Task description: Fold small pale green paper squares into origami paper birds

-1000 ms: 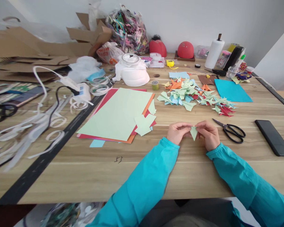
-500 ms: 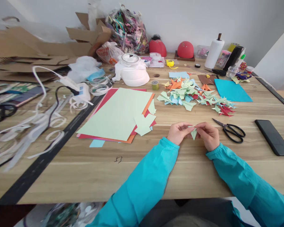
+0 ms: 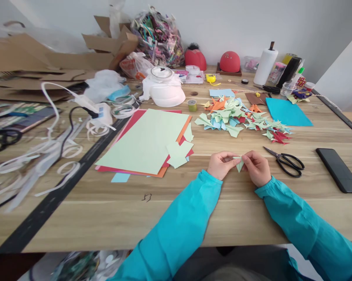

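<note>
Between my hands is a small piece of folded light green paper [image 3: 239,165], its point turned down toward me. My left hand [image 3: 221,164] pinches its left side between thumb and fingers. On the other side, the thumb and forefinger of my right hand [image 3: 256,168] are closed on its upper right edge. My fingertips hide part of the folds. Beyond my hands lies a pile of folded paper cranes [image 3: 225,113] in green, orange, blue and red. Black-handled scissors [image 3: 285,160] rest just right of my right hand.
Stacked coloured paper sheets [image 3: 141,140] lie to the left, with green paper scraps [image 3: 178,154] on their right edge. A phone [image 3: 340,169] is at the right. Farther back are a turquoise sheet [image 3: 288,112], a thread spool [image 3: 191,105] and a white power strip [image 3: 102,114].
My right hand has shifted slightly left, its thumb now higher along the folded paper's edge. My left hand stays nearly where it was.
</note>
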Action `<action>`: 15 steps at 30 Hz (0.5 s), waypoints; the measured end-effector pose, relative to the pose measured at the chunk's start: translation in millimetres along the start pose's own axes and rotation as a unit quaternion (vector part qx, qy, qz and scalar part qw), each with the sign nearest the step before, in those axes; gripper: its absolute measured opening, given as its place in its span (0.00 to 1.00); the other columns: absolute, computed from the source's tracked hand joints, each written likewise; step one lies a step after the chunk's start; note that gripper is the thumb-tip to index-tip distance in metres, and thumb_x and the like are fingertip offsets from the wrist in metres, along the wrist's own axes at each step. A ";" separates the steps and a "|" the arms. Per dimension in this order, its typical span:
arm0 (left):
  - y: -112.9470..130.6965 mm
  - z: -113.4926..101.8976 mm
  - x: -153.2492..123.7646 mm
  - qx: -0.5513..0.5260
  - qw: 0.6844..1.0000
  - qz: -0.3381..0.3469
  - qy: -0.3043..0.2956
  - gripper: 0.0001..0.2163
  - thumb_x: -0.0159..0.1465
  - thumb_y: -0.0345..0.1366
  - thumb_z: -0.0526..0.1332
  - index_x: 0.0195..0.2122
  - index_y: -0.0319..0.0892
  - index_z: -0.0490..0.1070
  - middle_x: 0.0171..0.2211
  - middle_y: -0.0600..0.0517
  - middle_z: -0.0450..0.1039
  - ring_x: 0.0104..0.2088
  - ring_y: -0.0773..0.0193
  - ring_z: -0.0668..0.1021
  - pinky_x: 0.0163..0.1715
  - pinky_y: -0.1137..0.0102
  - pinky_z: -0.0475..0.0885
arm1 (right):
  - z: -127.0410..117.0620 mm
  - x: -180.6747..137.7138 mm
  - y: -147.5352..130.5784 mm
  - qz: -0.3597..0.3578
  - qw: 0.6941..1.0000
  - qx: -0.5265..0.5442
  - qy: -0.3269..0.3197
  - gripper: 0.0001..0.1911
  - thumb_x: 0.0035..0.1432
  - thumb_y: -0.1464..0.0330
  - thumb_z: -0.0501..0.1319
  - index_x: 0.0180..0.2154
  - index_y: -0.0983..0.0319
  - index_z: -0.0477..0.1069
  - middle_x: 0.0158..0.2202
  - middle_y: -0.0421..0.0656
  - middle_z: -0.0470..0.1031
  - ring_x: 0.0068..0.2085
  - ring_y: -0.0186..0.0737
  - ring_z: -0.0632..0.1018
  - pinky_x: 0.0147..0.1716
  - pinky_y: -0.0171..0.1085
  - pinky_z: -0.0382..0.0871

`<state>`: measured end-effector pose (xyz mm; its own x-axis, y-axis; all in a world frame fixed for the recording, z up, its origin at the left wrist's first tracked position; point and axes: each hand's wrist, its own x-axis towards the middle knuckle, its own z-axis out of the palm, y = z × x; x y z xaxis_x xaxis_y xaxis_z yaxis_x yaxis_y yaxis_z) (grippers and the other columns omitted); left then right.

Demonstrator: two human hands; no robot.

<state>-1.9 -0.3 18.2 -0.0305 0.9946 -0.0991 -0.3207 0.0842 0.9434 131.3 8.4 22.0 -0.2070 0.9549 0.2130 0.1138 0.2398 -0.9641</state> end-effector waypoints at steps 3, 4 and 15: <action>-2.6 -0.1 0.9 -0.052 0.998 -0.031 -0.011 0.13 0.41 0.40 0.69 0.24 0.37 0.73 0.22 0.52 0.74 0.23 0.66 0.74 0.27 0.68 0.72 | -0.6 -0.1 0.8 -0.007 1.000 -0.008 0.006 0.13 0.53 0.59 0.58 0.24 0.61 0.64 0.15 0.37 0.67 0.18 0.31 0.67 0.19 0.33 0.63; -3.0 -0.2 1.0 -0.054 0.998 -0.035 -0.014 0.13 0.41 0.41 0.68 0.23 0.37 0.73 0.22 0.52 0.74 0.23 0.65 0.75 0.27 0.67 0.73 | -0.8 0.0 0.7 -0.004 1.000 -0.005 0.007 0.13 0.52 0.59 0.58 0.24 0.61 0.64 0.15 0.37 0.66 0.18 0.31 0.67 0.19 0.33 0.63; 1.3 -1.9 -1.2 0.031 0.999 0.027 -0.035 0.11 0.44 0.41 0.66 0.21 0.36 0.73 0.20 0.51 0.73 0.22 0.66 0.74 0.27 0.69 0.72 | -0.9 0.6 1.9 0.018 0.999 -0.001 -0.038 0.15 0.52 0.58 0.58 0.23 0.62 0.64 0.17 0.38 0.68 0.19 0.31 0.68 0.19 0.32 0.63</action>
<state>-4.0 -1.5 18.9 0.0210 0.9994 -0.0265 -0.2615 0.0311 0.9647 132.3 9.6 20.5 -0.2753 0.9469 0.1662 0.1249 0.2066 -0.9704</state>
